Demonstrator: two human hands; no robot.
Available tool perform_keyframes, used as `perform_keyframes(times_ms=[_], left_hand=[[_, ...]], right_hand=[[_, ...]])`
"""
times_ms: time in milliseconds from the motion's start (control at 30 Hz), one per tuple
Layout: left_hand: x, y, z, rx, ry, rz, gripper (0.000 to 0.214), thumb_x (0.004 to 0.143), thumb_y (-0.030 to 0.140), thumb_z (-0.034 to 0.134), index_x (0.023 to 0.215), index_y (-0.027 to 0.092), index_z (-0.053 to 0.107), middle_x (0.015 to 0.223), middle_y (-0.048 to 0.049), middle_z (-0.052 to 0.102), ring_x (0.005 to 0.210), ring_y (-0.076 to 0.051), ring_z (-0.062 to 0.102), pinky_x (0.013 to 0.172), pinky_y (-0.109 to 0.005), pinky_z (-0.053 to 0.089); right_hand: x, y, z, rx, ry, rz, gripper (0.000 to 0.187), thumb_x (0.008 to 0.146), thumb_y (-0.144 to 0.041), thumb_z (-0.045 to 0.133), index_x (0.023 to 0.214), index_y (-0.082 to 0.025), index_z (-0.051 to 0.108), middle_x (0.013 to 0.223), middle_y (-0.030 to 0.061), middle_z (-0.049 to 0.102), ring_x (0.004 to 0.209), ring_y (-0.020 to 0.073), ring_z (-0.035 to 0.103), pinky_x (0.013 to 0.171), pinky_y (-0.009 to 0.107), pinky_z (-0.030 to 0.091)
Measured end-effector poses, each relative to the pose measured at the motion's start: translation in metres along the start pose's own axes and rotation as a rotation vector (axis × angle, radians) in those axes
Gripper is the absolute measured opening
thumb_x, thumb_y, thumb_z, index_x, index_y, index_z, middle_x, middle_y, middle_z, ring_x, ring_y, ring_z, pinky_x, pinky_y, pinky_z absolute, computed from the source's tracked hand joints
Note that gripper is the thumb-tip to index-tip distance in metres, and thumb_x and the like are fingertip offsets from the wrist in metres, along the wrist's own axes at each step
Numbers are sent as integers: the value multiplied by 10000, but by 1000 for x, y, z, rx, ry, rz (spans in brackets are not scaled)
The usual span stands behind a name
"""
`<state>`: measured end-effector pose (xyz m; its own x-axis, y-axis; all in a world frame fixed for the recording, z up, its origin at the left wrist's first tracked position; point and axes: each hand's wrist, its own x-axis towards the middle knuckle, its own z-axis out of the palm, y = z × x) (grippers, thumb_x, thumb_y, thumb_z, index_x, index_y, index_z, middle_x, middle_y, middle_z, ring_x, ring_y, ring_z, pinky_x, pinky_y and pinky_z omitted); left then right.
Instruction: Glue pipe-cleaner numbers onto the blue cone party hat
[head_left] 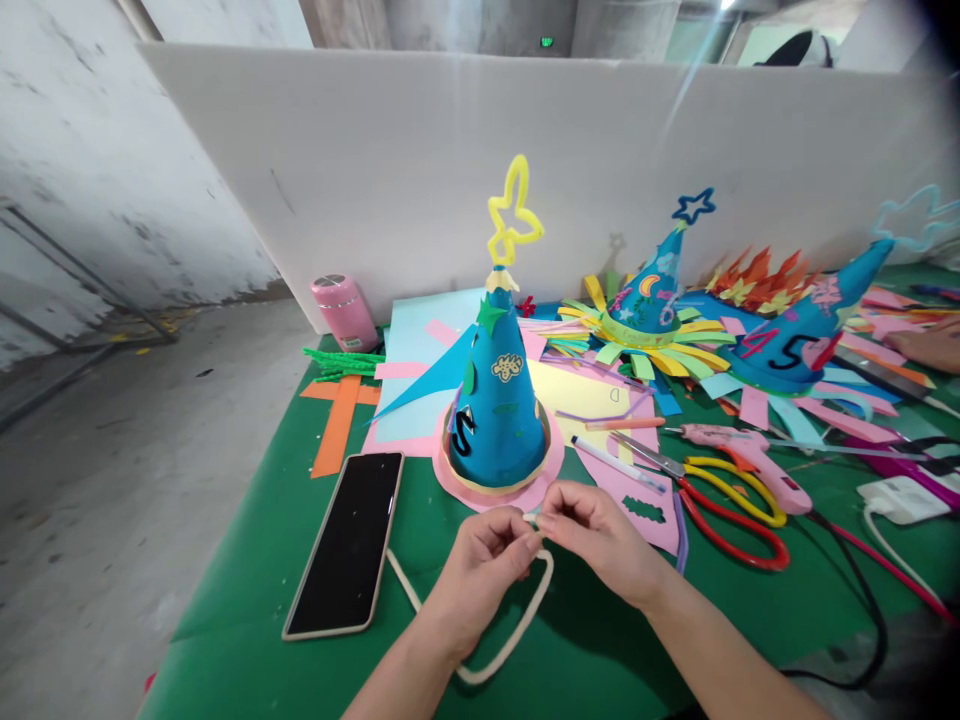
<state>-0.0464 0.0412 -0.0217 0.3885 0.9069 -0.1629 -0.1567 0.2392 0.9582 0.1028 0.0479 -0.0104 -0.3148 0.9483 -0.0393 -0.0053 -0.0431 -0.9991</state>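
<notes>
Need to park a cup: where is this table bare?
Bare green cloth lies left of and nearer than the phone, and between the right forearm and black cable. Right of the blue cone hat is crowded: scissors, glue gun, paper strips.

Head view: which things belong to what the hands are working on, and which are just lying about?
In hand: cream cord, pinched by left hand and right hand; blue cone hat just behind them.
Lying about: phone, scissors, glue gun, pink flask, hat with blue star.

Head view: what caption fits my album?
Left hand and right hand pinch a pipe cleaner before a blue party hat.
</notes>
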Motion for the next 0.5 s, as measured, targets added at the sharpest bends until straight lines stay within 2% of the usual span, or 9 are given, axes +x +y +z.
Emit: perform_keyframes(times_ms=[167,267,367,500], left_hand=[[1,0,-1,-18,30,-15,244,738,299,574,570,135,508,506,43,403,511,-73,331,502,-209,261],[1,0,-2,-44,46,-11,229,744,284,572,581,133,516,523,39,413,517,-71,338,504,-205,272],[1,1,-1,-67,65,-2,221,735,271,585,577,132,519,519,42,414,516,-69,353,503,-201,286],[1,2,1,-115,85,-30,184,703,268,619,604,131,547,543,37,452,522,-69,383,505,-199,310]], right_hand=[[0,0,-1,10,-4,24,235,812,-328,484,650,-159,487,598,-37,394,553,84,345,505,208,281],[-5,1,-2,-40,-38,45,272,827,-357,448,640,-161,468,582,-40,361,541,86,321,485,213,256],[-11,0,0,-103,-76,68,253,810,-327,483,622,-166,427,581,-45,342,537,83,302,478,216,242],[-14,-3,4,-152,-59,55,245,807,-270,481,600,-167,399,573,-41,359,533,83,309,471,216,245]])
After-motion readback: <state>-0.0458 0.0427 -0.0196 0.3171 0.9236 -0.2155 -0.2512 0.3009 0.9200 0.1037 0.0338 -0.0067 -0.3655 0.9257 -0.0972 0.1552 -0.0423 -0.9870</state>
